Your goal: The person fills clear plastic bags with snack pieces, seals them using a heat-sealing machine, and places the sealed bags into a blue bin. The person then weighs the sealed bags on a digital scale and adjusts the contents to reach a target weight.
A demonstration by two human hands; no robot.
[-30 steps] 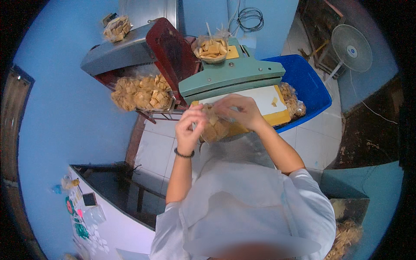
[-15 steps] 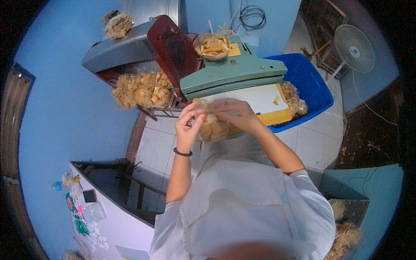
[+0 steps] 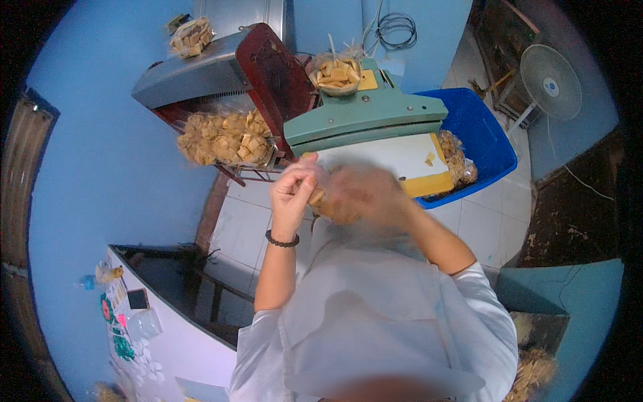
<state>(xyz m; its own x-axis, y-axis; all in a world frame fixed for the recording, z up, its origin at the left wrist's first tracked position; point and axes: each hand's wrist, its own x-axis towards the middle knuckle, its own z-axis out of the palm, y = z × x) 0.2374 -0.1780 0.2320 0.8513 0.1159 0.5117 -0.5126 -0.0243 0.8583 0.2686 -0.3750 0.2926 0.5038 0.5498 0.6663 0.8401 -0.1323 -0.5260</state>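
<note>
My left hand (image 3: 295, 189) is closed, pinching the top of a clear plastic bag of tan snack pieces (image 3: 325, 202). The bag hangs in front of the sealing machine's white-and-yellow table. My right hand (image 3: 372, 194) is smeared by motion beside the bag and covers much of it; its fingers cannot be made out. Just beyond both hands stands the green bag sealer (image 3: 362, 120). Small yellow crumbs (image 3: 429, 159) lie on its white surface (image 3: 382, 153). An open bag of snack pieces (image 3: 337, 74) sits upright on top of the sealer.
Filled bags (image 3: 231, 137) crowd a rack at left, beneath a grey metal housing (image 3: 194, 75). A blue tub (image 3: 492, 144) at right holds more bags. Behind it a white fan (image 3: 551, 80) stands. A white table (image 3: 181, 342) with small items is at lower left.
My right hand has swung down over the bag and blurred. My left hand keeps its pinch at nearly the same place. The view has shifted slightly.
</note>
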